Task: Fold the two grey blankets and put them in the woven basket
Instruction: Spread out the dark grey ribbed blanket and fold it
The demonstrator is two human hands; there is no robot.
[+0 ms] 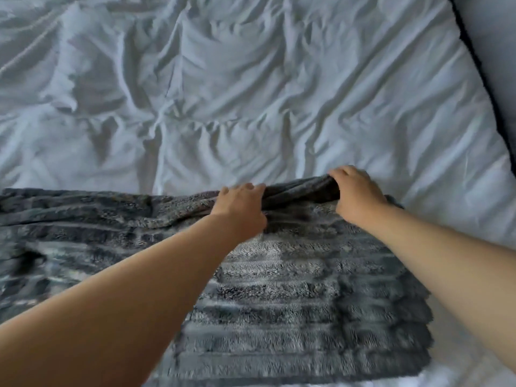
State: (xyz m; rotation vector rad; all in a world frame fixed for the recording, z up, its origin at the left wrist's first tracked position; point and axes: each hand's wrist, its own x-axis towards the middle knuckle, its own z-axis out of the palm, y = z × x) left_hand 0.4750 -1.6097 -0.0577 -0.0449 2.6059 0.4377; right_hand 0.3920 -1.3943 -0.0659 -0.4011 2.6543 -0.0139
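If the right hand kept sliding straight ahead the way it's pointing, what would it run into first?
Probably only the rumpled white bedding. The right hand grips the grey blanket's far edge, and nothing else shows beyond it, though depth is unclear.

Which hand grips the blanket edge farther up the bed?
The right hand: it bunches the grey blanket near its far right corner, farther up than the left hand.

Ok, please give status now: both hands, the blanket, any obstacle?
Left hand and right hand: both grip far edge of grey blanket. Blanket lies spread on white bed sheet, fold not finished. Basket not in view. Nothing in the way.
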